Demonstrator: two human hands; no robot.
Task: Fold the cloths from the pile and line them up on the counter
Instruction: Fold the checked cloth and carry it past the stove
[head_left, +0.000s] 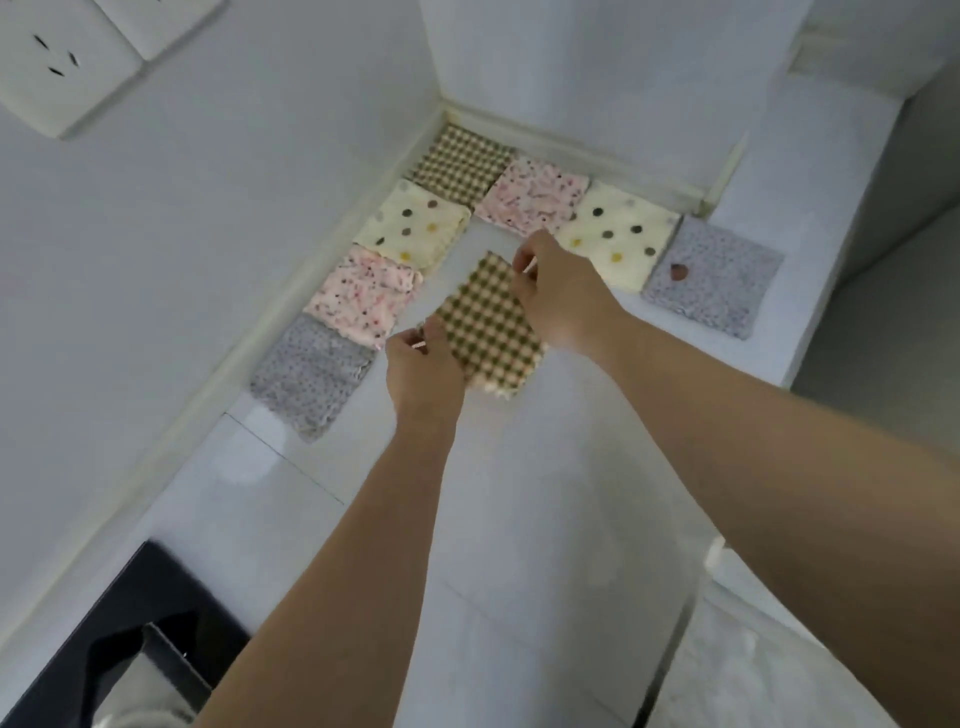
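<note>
My left hand (423, 366) pinches the near corner of the folded checked cloth (491, 332), fingers curled on it. My right hand (558, 299) pinches the far corner in the same way. The cloth is low over the counter (519, 493), between the pink cloth (363, 296) on the left and the dotted cloth (618, 234) farther right. I should lay it flat, edges parallel to theirs, without pushing them.

Seven cloths (413, 223) in an L on the counter (519, 493), eighth cloth (488, 322) inside the angle, perhaps lifted
</note>
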